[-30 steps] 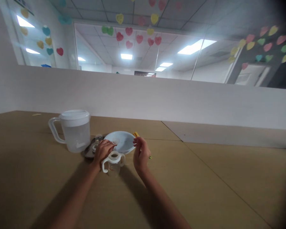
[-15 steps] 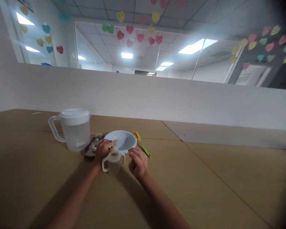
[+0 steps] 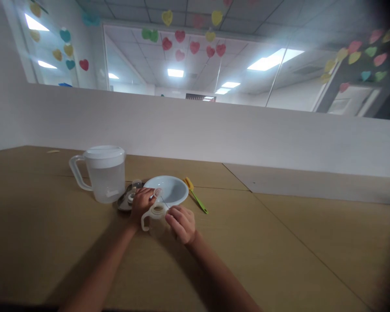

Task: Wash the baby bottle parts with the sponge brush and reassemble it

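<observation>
A clear two-handled baby cup [image 3: 153, 215] stands on the brown table in front of a pale blue bowl [image 3: 171, 191]. My left hand [image 3: 141, 203] holds a small round translucent piece [image 3: 157, 192] over the bowl's near rim. My right hand [image 3: 181, 222] is closed on the cup's right handle. Behind my left hand, small clear parts lie on a metal tray [image 3: 124, 201].
A clear lidded pitcher [image 3: 104, 173] holding water stands left of the tray. A green-handled brush with a yellow head [image 3: 196, 196] lies right of the bowl. A white partition runs along the table's far edge. A paler board covers the table's far right.
My right hand dropped from beside the bowl's rim and closed on the cup's right handle. My left hand lifted the small round piece slightly at the bowl's near rim.
</observation>
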{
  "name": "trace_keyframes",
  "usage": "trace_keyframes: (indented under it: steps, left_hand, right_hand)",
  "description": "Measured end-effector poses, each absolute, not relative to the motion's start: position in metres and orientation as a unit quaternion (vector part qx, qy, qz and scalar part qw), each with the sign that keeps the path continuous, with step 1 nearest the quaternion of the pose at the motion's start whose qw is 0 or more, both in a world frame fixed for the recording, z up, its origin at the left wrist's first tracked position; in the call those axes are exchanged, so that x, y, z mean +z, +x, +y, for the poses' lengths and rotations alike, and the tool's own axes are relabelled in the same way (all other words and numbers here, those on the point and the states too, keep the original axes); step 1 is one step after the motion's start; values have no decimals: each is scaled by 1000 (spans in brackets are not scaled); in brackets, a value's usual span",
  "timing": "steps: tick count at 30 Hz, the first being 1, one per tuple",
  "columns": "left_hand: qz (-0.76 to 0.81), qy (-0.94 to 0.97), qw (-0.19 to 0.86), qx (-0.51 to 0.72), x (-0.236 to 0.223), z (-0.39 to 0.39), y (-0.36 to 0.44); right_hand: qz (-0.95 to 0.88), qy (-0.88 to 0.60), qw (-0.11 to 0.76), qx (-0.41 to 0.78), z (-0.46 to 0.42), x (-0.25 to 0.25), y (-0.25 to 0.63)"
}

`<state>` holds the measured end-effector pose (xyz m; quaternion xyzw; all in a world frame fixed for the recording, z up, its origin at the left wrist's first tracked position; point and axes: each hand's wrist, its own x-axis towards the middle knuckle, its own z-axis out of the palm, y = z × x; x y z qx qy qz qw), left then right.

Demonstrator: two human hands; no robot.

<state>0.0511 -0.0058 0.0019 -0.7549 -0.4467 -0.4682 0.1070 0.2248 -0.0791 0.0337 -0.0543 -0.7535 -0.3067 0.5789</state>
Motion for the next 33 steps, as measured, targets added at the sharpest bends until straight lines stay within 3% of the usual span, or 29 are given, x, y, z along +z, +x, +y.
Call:
trace_keyframes:
  steps: [19,33]
  left_hand:
    - [-413,-769,61,-485,6,-10,52]
    - [-404,-773,-69,-484,4,-9,53]
  right_hand:
    - [-766,-71,553,-321,-85,42,221]
    - [-790,-148,504,-316,-76,30,222]
